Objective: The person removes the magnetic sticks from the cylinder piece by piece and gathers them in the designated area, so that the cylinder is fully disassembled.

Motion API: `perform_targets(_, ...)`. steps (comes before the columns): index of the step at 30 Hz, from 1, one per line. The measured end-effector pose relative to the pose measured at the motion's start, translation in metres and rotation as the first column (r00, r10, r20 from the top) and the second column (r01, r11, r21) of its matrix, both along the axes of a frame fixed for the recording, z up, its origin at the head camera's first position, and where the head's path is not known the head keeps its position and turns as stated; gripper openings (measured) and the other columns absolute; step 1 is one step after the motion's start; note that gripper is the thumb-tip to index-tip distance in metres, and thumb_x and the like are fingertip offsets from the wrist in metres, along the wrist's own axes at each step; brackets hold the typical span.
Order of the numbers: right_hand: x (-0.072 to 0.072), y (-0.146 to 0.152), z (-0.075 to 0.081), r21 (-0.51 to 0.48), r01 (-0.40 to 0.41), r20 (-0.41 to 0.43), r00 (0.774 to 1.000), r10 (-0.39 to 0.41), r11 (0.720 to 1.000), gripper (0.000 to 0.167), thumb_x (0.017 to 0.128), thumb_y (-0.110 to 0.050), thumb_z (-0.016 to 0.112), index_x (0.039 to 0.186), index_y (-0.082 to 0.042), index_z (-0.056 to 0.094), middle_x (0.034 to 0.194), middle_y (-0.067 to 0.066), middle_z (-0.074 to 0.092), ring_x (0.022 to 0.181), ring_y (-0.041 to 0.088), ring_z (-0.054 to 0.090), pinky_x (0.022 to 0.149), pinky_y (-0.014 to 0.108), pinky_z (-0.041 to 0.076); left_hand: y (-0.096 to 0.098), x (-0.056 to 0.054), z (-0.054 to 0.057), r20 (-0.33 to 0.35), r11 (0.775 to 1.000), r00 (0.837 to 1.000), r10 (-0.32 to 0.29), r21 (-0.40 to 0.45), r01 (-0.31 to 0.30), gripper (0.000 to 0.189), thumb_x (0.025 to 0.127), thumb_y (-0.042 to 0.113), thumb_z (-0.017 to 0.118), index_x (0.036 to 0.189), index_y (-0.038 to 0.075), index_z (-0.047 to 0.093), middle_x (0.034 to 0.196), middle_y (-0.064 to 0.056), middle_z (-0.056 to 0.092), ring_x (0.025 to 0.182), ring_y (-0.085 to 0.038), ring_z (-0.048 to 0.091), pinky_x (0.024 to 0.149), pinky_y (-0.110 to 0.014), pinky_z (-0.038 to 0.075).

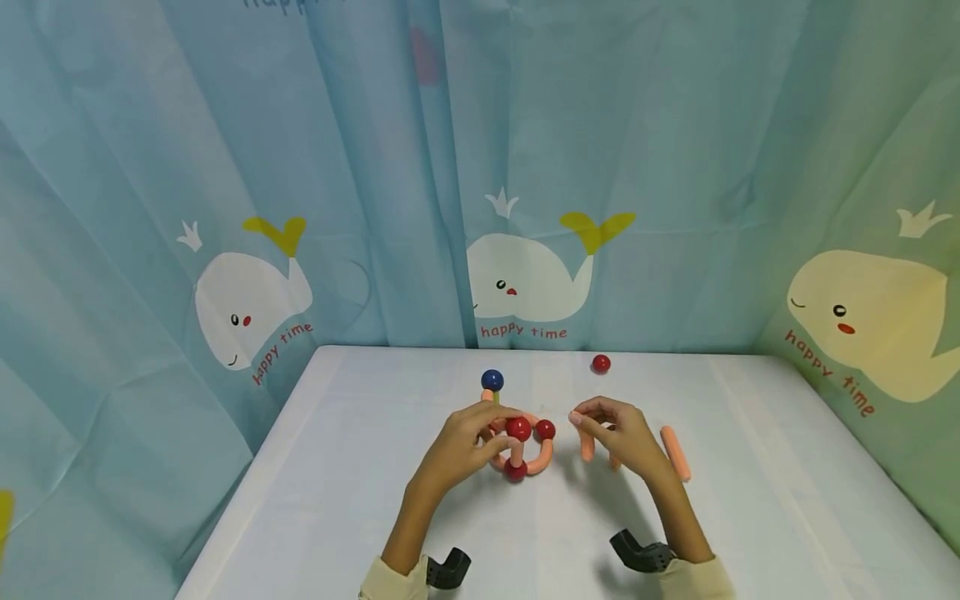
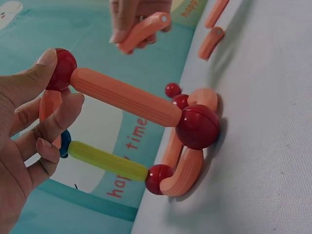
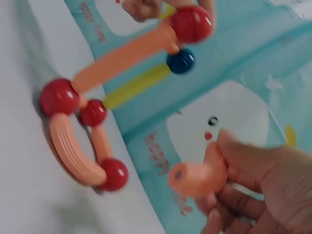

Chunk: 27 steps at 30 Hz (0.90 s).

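Two hands, left hand [image 1: 463, 442] gripping rod-and-ball frame [image 2: 146, 126] (partly hidden), right hand [image 1: 621, 433] pinching curved rod [image 3: 197, 176]

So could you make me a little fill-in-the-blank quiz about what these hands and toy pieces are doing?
1. The left hand steadies a structure of sticks and ____ balls.
2. The right hand holds one ____ stick.
3. The one blue ball joins a ____ stick.
4. A loose red ball lies near the ____.

Missing words: red; orange; yellow; curtain
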State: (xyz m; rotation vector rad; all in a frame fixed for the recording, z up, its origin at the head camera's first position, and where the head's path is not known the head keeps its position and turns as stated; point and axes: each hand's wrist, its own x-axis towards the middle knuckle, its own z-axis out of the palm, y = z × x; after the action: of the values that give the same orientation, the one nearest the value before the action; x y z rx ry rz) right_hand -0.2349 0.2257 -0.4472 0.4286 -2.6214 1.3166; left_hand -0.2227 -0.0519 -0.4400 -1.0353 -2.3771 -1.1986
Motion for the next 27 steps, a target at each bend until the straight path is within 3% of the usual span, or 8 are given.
perform_targets(5, -0.003, 0.023, -0.001, 0.080, 0.172, 0.006, 0.985, -0.173, 0.982, 0.026, 0.092, -0.030, 0.068, 0.099, -0.005, 0.073, 0.091, 0.009, 0.074, 0.083, 0.016, 0.065, 0.071, 0.028, 0.051, 0.000, 0.000, 0.000, 0.012, 1.000, 1.000, 0.013, -0.011, -0.013, 0.033, 0.092, 0.028, 0.068, 0.123, 0.015, 0.067, 0.105, 0.004, 0.069, 0.082, -0.006, 0.058, 0.072, -0.018, 0.054)
perform_targets(8, -0.004, 0.033, -0.006, 0.135, 0.228, 0.048, 0.971, -0.236, 0.964, 0.029, 0.092, -0.028, 0.068, 0.100, -0.001, 0.072, 0.092, 0.014, 0.073, 0.083, 0.022, 0.064, 0.067, 0.030, 0.049, -0.001, 0.000, 0.001, 0.020, 1.000, 1.000, 0.011, -0.011, -0.011, 0.034, 0.093, 0.027, 0.067, 0.124, 0.014, 0.067, 0.103, 0.004, 0.068, 0.082, -0.005, 0.057, 0.072, -0.018, 0.054)
perform_targets(12, -0.004, 0.040, -0.013, 0.192, 0.260, 0.092, 0.955, -0.281, 0.946, 0.028, 0.092, -0.022, 0.067, 0.100, 0.004, 0.071, 0.095, 0.020, 0.071, 0.085, 0.029, 0.063, 0.063, 0.030, 0.047, 0.000, 0.000, 0.000, 0.018, 1.000, 1.000, 0.013, -0.008, -0.013, 0.034, 0.093, 0.028, 0.067, 0.124, 0.013, 0.066, 0.099, 0.004, 0.067, 0.081, -0.005, 0.057, 0.071, -0.017, 0.053)
perform_targets(16, -0.004, 0.044, -0.018, 0.236, 0.276, 0.116, 0.944, -0.309, 0.932, 0.027, 0.092, -0.019, 0.065, 0.097, 0.006, 0.070, 0.092, 0.022, 0.070, 0.078, 0.028, 0.060, 0.061, 0.032, 0.045, 0.000, 0.001, 0.000, 0.013, 1.000, 1.000, 0.016, -0.012, -0.016, 0.034, 0.093, 0.029, 0.067, 0.124, 0.014, 0.066, 0.096, 0.005, 0.065, 0.080, -0.004, 0.056, 0.070, -0.016, 0.053)
perform_targets(27, -0.010, 0.051, -0.039, 0.261, 0.310, 0.136, 0.926, -0.353, 0.914, 0.025, 0.091, -0.020, 0.065, 0.091, 0.003, 0.072, 0.084, 0.016, 0.070, 0.075, 0.025, 0.058, 0.061, 0.032, 0.042, 0.002, 0.002, -0.001, 0.007, 1.000, 1.000, 0.012, -0.005, -0.012, 0.034, 0.092, 0.027, 0.068, 0.123, 0.013, 0.067, 0.094, 0.003, 0.065, 0.079, -0.004, 0.057, 0.070, -0.017, 0.052)
